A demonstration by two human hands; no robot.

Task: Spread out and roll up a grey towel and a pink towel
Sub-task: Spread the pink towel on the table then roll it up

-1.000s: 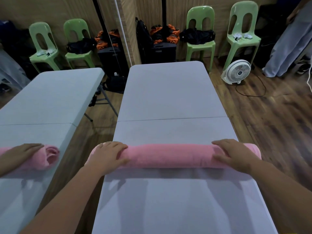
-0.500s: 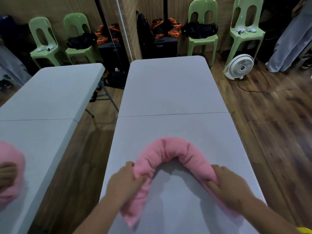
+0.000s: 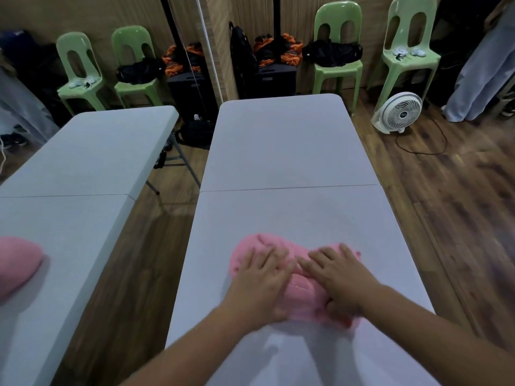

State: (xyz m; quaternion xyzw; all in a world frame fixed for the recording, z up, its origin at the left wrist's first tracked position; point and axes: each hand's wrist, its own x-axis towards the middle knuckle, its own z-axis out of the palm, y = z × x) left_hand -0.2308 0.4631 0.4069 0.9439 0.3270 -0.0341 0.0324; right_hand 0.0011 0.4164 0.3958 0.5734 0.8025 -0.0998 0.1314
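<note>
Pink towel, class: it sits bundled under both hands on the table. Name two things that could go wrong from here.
1. The pink towel is doubled over, so it may spring open if the left hand and right hand lift.
2. It lies near the table's front; a push could slide it off.

Under your palms the pink towel is one even pink, with no print on it. It sits on a plain pale grey table. Beyond that, your pale green chairs carry black bags (orange and black cloth is heaped beside them). The fan is white, and the floor is brown wood grain.
</note>
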